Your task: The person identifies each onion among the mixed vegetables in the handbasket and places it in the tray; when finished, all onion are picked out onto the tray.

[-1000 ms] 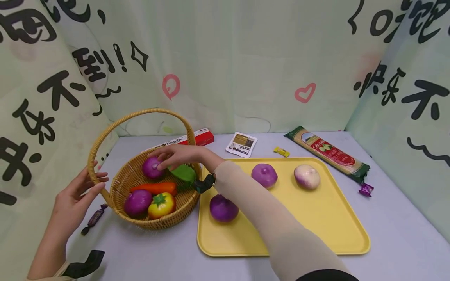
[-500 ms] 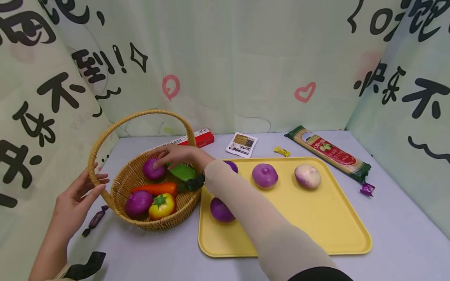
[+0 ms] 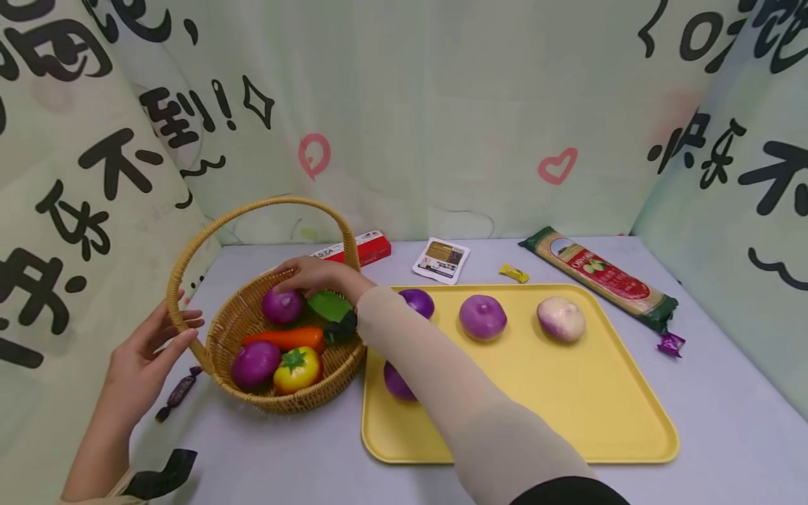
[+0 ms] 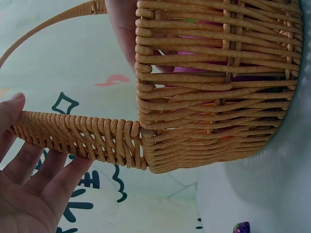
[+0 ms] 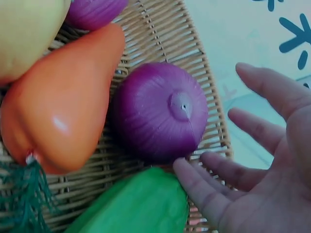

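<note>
In the head view, my left hand (image 3: pixel 146 358) holds the side of the wicker basket's handle (image 3: pixel 183 270). Its thumb and fingers lie on opposite sides of the handle (image 4: pixel 80 138) in the left wrist view. My right hand (image 3: pixel 318 273) is at the basket's far side, just behind a purple onion (image 3: pixel 282 306). In the right wrist view its fingers spread beside this onion (image 5: pixel 160 112), one fingertip very near it, and grip nothing. Also in the basket (image 3: pixel 221 344) are a carrot (image 3: pixel 287 339), a second purple onion (image 3: pixel 255 365), a yellow-red tomato (image 3: pixel 298 370) and a green vegetable (image 3: pixel 330 306).
A yellow tray (image 3: pixel 536 414) to the right bears several purple onions (image 3: pixel 482 317) and a purple-white turnip (image 3: pixel 561 320). Behind are a pasta box (image 3: pixel 372 247), a white sachet (image 3: pixel 442 260) and a long green-ended packet (image 3: pixel 600 273). Wrapped candies (image 3: pixel 179 394) lie about.
The right thumb and fingers have eased back from the rear onion toward the basket's far rim. The left hand keeps its hold on the handle. The head view has turned slightly left.
</note>
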`<move>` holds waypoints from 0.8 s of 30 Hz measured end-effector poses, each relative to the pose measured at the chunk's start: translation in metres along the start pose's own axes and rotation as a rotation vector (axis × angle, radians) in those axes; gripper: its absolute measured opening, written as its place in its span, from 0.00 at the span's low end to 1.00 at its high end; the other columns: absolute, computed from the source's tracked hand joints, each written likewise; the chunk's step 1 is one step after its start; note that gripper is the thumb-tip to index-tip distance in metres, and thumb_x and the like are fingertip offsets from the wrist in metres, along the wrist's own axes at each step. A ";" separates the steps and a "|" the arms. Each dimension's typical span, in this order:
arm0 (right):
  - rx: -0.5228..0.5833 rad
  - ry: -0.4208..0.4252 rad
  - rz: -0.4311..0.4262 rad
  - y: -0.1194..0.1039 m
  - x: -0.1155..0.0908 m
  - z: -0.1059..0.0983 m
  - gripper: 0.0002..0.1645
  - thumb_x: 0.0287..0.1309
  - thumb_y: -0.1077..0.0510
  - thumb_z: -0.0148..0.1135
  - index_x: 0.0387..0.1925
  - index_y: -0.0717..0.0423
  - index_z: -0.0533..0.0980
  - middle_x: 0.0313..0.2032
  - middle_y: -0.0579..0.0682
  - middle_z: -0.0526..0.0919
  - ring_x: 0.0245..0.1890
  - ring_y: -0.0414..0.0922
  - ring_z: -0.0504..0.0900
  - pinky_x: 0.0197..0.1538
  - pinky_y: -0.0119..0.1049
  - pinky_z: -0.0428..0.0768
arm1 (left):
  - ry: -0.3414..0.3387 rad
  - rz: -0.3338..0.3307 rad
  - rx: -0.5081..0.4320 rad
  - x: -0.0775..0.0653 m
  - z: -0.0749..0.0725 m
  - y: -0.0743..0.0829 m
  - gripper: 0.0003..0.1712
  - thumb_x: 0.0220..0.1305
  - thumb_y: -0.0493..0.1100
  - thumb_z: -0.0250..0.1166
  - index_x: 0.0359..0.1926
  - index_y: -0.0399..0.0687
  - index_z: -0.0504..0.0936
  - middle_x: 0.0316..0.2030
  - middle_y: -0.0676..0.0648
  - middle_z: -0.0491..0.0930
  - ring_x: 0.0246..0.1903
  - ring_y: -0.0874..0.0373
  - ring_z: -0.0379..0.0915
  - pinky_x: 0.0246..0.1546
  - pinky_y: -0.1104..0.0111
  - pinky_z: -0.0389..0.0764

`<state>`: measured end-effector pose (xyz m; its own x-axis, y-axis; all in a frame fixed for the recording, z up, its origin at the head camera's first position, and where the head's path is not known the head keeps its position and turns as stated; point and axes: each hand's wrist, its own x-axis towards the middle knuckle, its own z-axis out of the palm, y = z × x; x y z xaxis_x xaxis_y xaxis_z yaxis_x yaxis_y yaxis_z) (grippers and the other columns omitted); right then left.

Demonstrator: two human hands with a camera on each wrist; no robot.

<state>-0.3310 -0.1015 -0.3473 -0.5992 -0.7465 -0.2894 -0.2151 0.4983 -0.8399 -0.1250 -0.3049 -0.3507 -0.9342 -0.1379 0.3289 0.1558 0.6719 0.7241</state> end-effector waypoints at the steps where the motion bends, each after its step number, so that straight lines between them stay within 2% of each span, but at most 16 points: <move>1: -0.022 0.007 -0.002 -0.001 0.000 0.001 0.32 0.62 0.49 0.57 0.67 0.47 0.64 0.68 0.51 0.63 0.57 0.46 0.73 0.54 0.40 0.79 | 0.000 0.000 -0.001 0.000 0.000 0.000 0.34 0.67 0.46 0.57 0.70 0.69 0.57 0.46 0.73 0.73 0.44 0.88 0.67 0.36 0.90 0.72; 5: -0.111 0.014 -0.008 -0.002 0.003 0.003 0.32 0.63 0.48 0.56 0.67 0.48 0.64 0.67 0.52 0.64 0.56 0.45 0.73 0.52 0.38 0.80 | 0.000 0.005 -0.005 0.001 0.001 0.001 0.34 0.67 0.46 0.57 0.70 0.68 0.57 0.45 0.75 0.71 0.44 0.88 0.67 0.36 0.90 0.72; 11: -0.247 -0.046 0.004 -0.006 0.006 0.007 0.33 0.64 0.46 0.54 0.68 0.47 0.62 0.66 0.50 0.65 0.56 0.43 0.73 0.53 0.34 0.78 | 0.001 0.007 0.003 0.001 0.000 0.002 0.34 0.67 0.46 0.57 0.70 0.68 0.57 0.45 0.76 0.71 0.44 0.88 0.66 0.36 0.91 0.71; 15: -0.312 -0.064 -0.018 -0.009 0.008 0.010 0.31 0.64 0.47 0.53 0.66 0.50 0.65 0.65 0.50 0.67 0.52 0.42 0.75 0.50 0.32 0.80 | 0.001 0.002 0.004 0.001 0.000 0.003 0.34 0.67 0.46 0.57 0.70 0.68 0.57 0.45 0.76 0.71 0.44 0.88 0.66 0.36 0.91 0.71; 19: -0.309 -0.064 -0.045 -0.010 0.011 0.015 0.27 0.65 0.48 0.52 0.63 0.51 0.69 0.62 0.51 0.70 0.45 0.41 0.75 0.46 0.34 0.81 | 0.004 0.000 0.005 0.001 0.000 0.003 0.34 0.67 0.46 0.57 0.70 0.68 0.57 0.45 0.75 0.71 0.44 0.88 0.66 0.36 0.91 0.71; 24: -0.261 -0.018 -0.026 -0.012 0.012 0.021 0.24 0.65 0.48 0.52 0.59 0.51 0.72 0.57 0.51 0.74 0.41 0.39 0.74 0.44 0.35 0.81 | 0.004 0.007 0.001 0.001 -0.001 0.003 0.34 0.67 0.45 0.57 0.70 0.67 0.57 0.46 0.73 0.73 0.44 0.87 0.67 0.37 0.91 0.71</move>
<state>-0.3200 -0.1256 -0.3504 -0.5776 -0.7671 -0.2792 -0.4234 0.5739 -0.7010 -0.1253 -0.3038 -0.3481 -0.9317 -0.1359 0.3368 0.1624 0.6735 0.7211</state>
